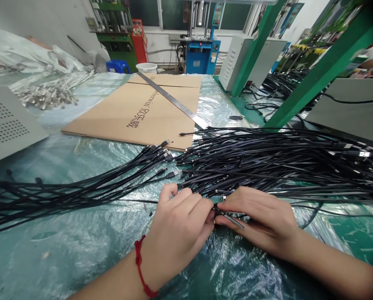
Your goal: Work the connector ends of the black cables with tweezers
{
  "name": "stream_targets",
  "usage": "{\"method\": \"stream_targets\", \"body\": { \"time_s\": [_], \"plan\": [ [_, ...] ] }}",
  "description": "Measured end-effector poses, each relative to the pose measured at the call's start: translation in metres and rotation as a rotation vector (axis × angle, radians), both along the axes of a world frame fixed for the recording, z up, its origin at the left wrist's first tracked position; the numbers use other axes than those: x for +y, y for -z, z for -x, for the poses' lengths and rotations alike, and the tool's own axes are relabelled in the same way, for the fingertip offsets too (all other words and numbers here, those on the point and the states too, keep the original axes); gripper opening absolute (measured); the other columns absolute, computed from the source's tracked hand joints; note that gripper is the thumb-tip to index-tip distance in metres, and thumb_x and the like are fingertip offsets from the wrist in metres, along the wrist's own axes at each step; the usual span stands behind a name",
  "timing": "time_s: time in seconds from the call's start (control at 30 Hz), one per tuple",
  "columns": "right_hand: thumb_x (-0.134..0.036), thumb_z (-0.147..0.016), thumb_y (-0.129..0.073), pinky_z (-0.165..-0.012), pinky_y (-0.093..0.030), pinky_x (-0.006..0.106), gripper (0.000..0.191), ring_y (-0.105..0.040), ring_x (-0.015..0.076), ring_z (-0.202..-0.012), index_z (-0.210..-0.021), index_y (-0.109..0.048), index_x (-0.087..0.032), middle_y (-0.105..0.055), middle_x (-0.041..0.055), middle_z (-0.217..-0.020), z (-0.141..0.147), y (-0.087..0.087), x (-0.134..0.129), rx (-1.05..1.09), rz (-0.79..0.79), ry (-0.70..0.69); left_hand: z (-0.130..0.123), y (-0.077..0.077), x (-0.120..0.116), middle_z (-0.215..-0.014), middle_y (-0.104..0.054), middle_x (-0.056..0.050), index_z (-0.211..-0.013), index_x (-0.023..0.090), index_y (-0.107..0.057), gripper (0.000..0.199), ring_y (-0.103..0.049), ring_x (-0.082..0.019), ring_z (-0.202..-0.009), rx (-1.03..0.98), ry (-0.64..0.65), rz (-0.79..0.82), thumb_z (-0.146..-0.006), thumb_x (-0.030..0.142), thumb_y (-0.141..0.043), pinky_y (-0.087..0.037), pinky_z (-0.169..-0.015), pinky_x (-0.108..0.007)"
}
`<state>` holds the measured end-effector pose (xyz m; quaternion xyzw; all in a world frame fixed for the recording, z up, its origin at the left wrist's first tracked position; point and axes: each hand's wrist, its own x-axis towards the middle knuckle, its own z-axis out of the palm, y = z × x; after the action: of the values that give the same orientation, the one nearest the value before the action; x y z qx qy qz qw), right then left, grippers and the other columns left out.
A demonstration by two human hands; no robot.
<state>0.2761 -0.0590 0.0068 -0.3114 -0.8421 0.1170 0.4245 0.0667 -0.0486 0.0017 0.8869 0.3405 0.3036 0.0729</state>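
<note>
My left hand (186, 221), with a red cord bracelet at the wrist, is closed on a black cable (139, 201) that trails out to the left. Its fingertips meet those of my right hand (264, 214) at a small dark end piece. Between the thumb and fingers of my right hand lies a thin metal tool (235, 221); its exact kind is hidden by the grip. Just beyond both hands spreads a large pile of black cables (252, 162) with metal plug ends. A smaller bundle of black USB cables (111, 177) stretches off to the left, plugs pointing toward the pile.
A flat cardboard sheet (136, 108) lies behind the cables, with a steel ruler (174, 102) across it. Metal parts (49, 93) are heaped at the back left. A grey perforated box (11, 125) stands left; green posts (324, 71) rise on the right. Plastic film covers the table.
</note>
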Motion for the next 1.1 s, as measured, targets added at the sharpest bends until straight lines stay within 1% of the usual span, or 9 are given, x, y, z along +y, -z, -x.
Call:
{"method": "stream_targets", "body": {
  "time_s": [0.2, 0.3, 0.4, 0.5, 0.57, 0.63, 0.7, 0.77, 1.1],
  "plan": [
    [-0.029, -0.085, -0.076, -0.069, -0.058, 0.028, 0.018, -0.068, 0.0154, -0.077, -0.097, -0.066, -0.020, -0.071, 0.0040, -0.085, -0.002, -0.002, 0.000, 0.018, 0.088, 0.181, -0.001, -0.005, 0.000, -0.073, -0.060, 0.004, -0.093, 0.019, -0.061, 0.005, -0.045, -0.015, -0.068, -0.081, 0.000, -0.024, -0.095, 0.016, -0.058, -0.031, -0.075, -0.038],
    [-0.032, -0.088, -0.072, -0.062, -0.056, 0.023, 0.018, -0.068, 0.0129, -0.069, -0.100, -0.065, -0.021, -0.071, 0.0017, -0.081, 0.000, -0.003, 0.002, 0.075, 0.337, 0.244, -0.001, -0.006, 0.002, -0.072, -0.057, 0.003, -0.095, 0.019, -0.062, 0.004, -0.044, -0.015, -0.067, -0.081, 0.018, -0.034, -0.096, 0.018, -0.057, -0.032, -0.074, -0.037],
    [-0.035, -0.091, -0.068, -0.050, -0.051, 0.018, 0.020, -0.063, 0.0102, -0.056, -0.102, -0.064, -0.019, -0.066, -0.0019, -0.066, 0.004, -0.004, 0.004, 0.249, 0.653, 0.201, 0.002, -0.004, 0.006, -0.075, -0.057, 0.001, -0.104, 0.017, -0.062, 0.010, -0.045, -0.016, -0.070, -0.032, 0.074, -0.070, -0.097, 0.018, -0.056, -0.032, -0.072, -0.037],
    [-0.036, -0.091, -0.068, -0.047, -0.050, 0.017, 0.022, -0.062, 0.0096, -0.052, -0.100, -0.064, -0.017, -0.064, -0.0025, -0.062, 0.005, -0.004, 0.006, 0.314, 0.765, 0.169, 0.007, -0.001, 0.009, -0.074, -0.056, 0.001, -0.112, 0.017, -0.061, 0.018, -0.043, -0.017, -0.070, -0.009, 0.119, -0.132, -0.096, 0.011, -0.054, -0.031, -0.068, -0.035],
    [-0.034, -0.089, -0.070, -0.051, -0.053, 0.019, 0.019, -0.065, 0.0109, -0.058, -0.098, -0.065, -0.018, -0.068, -0.0005, -0.068, 0.003, -0.004, 0.005, 0.244, 0.643, 0.225, 0.009, -0.001, 0.010, -0.070, -0.053, 0.001, -0.112, 0.017, -0.062, 0.020, -0.041, -0.017, -0.068, -0.001, 0.123, -0.163, -0.095, 0.009, -0.055, -0.028, -0.065, -0.034],
    [-0.031, -0.087, -0.073, -0.061, -0.059, 0.023, 0.015, -0.070, 0.0141, -0.070, -0.096, -0.067, -0.020, -0.073, 0.0029, -0.080, 0.001, -0.005, 0.002, 0.145, 0.384, 0.281, 0.011, -0.002, 0.010, -0.070, -0.053, 0.001, -0.110, 0.016, -0.063, 0.018, -0.040, -0.017, -0.068, -0.003, 0.115, -0.179, -0.094, 0.009, -0.057, -0.027, -0.063, -0.035],
    [-0.026, -0.086, -0.074, -0.071, -0.062, 0.028, 0.016, -0.073, 0.0176, -0.082, -0.099, -0.067, -0.021, -0.075, 0.0053, -0.089, -0.001, -0.007, -0.002, 0.065, 0.131, 0.254, 0.011, -0.004, 0.009, -0.070, -0.053, 0.000, -0.106, 0.014, -0.065, 0.014, -0.040, -0.017, -0.067, -0.012, 0.102, -0.179, -0.094, 0.011, -0.057, -0.027, -0.061, -0.035],
    [-0.022, -0.086, -0.073, -0.076, -0.063, 0.031, 0.020, -0.073, 0.0192, -0.087, -0.105, -0.066, -0.021, -0.076, 0.0059, -0.091, -0.001, -0.010, -0.006, -0.004, -0.004, 0.178, 0.009, -0.005, 0.007, -0.069, -0.052, 0.000, -0.100, 0.014, -0.066, 0.012, -0.039, -0.017, -0.066, -0.005, 0.090, -0.166, -0.095, 0.012, -0.055, -0.026, -0.060, -0.035],
    [-0.015, -0.084, -0.075, -0.078, -0.063, 0.032, 0.033, -0.072, 0.0185, -0.088, -0.114, -0.064, -0.020, -0.075, 0.0045, -0.092, 0.002, -0.005, -0.005, -0.071, -0.065, 0.087, 0.008, -0.007, 0.005, -0.067, -0.048, 0.001, -0.088, 0.016, -0.066, 0.015, -0.038, -0.018, -0.064, 0.065, 0.069, -0.153, -0.093, 0.012, -0.053, -0.024, -0.058, -0.036]
  ]
}}
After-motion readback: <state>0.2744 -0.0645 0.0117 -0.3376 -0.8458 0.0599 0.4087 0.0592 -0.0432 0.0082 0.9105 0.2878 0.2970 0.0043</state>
